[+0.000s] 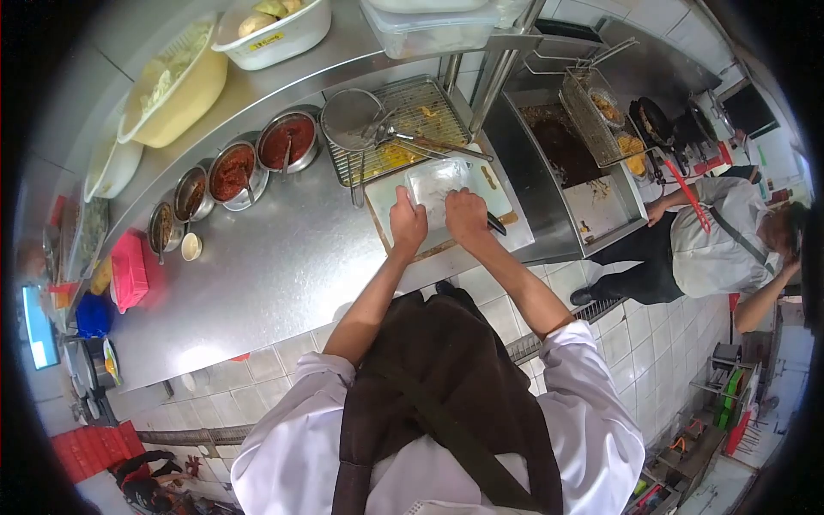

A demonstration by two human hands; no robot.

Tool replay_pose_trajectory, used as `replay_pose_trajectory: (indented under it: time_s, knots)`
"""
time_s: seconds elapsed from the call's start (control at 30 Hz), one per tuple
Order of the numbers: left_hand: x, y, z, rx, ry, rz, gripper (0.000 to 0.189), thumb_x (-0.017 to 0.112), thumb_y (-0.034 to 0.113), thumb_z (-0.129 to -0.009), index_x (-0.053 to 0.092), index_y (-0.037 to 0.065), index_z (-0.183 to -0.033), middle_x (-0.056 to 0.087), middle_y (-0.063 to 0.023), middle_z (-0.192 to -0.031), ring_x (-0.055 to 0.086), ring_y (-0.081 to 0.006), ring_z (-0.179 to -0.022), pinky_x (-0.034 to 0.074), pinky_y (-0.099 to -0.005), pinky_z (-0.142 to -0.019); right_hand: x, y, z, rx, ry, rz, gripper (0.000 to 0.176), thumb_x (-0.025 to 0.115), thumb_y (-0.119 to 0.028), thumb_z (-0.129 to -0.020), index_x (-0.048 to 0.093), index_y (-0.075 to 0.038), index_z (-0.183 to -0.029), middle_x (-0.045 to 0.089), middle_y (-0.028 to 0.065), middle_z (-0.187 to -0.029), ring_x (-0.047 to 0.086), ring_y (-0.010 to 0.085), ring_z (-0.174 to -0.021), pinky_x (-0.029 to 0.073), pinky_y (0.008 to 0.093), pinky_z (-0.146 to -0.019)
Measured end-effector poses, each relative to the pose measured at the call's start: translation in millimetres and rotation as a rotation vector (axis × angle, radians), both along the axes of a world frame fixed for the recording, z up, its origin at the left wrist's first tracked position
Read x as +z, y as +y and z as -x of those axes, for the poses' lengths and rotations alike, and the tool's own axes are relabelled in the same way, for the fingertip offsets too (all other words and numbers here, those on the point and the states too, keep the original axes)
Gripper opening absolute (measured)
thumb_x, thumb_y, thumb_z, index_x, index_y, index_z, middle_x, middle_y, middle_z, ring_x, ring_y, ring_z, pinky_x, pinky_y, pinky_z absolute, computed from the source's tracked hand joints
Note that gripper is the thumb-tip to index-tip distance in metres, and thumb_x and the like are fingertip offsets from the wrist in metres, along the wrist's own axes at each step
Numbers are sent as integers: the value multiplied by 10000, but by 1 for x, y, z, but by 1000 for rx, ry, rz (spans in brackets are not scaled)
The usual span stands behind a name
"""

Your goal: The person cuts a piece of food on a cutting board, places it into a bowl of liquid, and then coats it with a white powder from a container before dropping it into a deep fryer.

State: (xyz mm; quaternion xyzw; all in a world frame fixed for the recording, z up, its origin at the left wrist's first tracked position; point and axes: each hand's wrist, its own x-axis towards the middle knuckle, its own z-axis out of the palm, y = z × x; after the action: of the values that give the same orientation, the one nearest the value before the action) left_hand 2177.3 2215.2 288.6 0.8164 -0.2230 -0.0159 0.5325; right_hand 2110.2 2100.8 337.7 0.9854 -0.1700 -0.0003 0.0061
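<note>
A clear, see-through plastic container (436, 177) is over the white cutting board (385, 209) in front of me; whether it is a stiff box or a bag is hard to make out. At its near left corner my left hand (408, 221) is closed on the edge. My right hand (466, 215) is closed at the near right edge, knuckles up, its fingertips hidden. Beside the right hand lies the black handle (496, 224) of what looks like a knife. Just beyond the container, a wire rack tray (410, 96) carries a round strainer (351, 118) and metal tongs (438, 140).
Metal bowls of red sauce (287, 140) line the steel counter (283, 249) on the left. A pink basket (130, 269) stands farther left. Tubs (178, 81) fill the shelf above. On the right are a fryer (549, 137) with a wire basket (590, 112) and another person (717, 236).
</note>
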Motion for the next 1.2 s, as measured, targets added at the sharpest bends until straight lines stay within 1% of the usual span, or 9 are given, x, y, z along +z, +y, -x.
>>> replay_pose_trajectory:
  time_s: [0.1,0.17,0.27,0.3,0.47,0.67,0.87,1.0,1.2]
  knots:
    - [1,-2,-2,27,25,-43,276,517,22,-747,353,20,-968,558,-295,-696,549,-504,-709,396,-560,-616,6,2,0,39,-11,37,165,589,-105,-745,628,-11,-874,638,155,-859,662,254,-741,544,330,-651]
    - [1,-2,-2,31,23,-49,276,519,21,-747,353,21,-968,557,-295,-694,549,-504,-706,397,-558,-613,5,5,0,-36,-42,96,135,572,-116,-771,672,-35,-812,647,121,-844,652,220,-817,550,321,-623]
    - [-3,-2,0,44,19,-41,259,520,-2,-745,362,23,-949,551,-273,-689,556,-481,-686,404,-523,-598,-4,-5,0,124,27,96,136,563,-83,-752,665,-21,-816,640,135,-858,659,249,-774,544,325,-643]
    - [-3,-2,1,50,16,-25,244,519,-25,-743,372,24,-931,545,-250,-686,563,-458,-669,409,-491,-584,-3,-4,-1,121,28,93,136,563,-83,-752,665,-21,-816,640,135,-858,659,249,-774,544,325,-643]
    - [0,-1,1,31,-23,-8,255,515,-32,-733,364,30,-928,531,-241,-657,559,-463,-661,403,-493,-570,-20,-14,-14,111,26,33,162,567,-140,-766,688,-35,-783,663,153,-805,662,261,-784,537,346,-694]
    - [3,0,6,28,-65,54,257,510,-45,-720,360,33,-915,489,-222,-608,535,-453,-607,378,-496,-543,41,-7,7,15,74,-123,124,591,-127,-749,694,-59,-747,672,150,-785,665,270,-787,525,361,-717]
    - [-1,-1,6,34,-96,72,246,501,-56,-718,359,32,-898,467,-211,-584,524,-442,-570,369,-487,-516,19,-7,10,-13,8,-9,126,589,-119,-740,678,-38,-779,673,148,-806,667,262,-799,530,345,-724]
    - [-5,0,8,23,-117,93,260,516,-55,-719,350,37,-897,469,-208,-583,520,-440,-558,367,-482,-505,28,5,6,-47,12,-20,138,594,-124,-734,673,-35,-802,672,147,-817,668,262,-803,532,342,-720]
    - [-9,-1,7,37,-147,82,290,527,-63,-713,344,43,-912,457,-196,-573,507,-428,-537,363,-479,-502,-3,3,-9,56,-25,-37,113,576,-101,-743,660,-27,-762,652,163,-771,656,286,-763,525,373,-698]
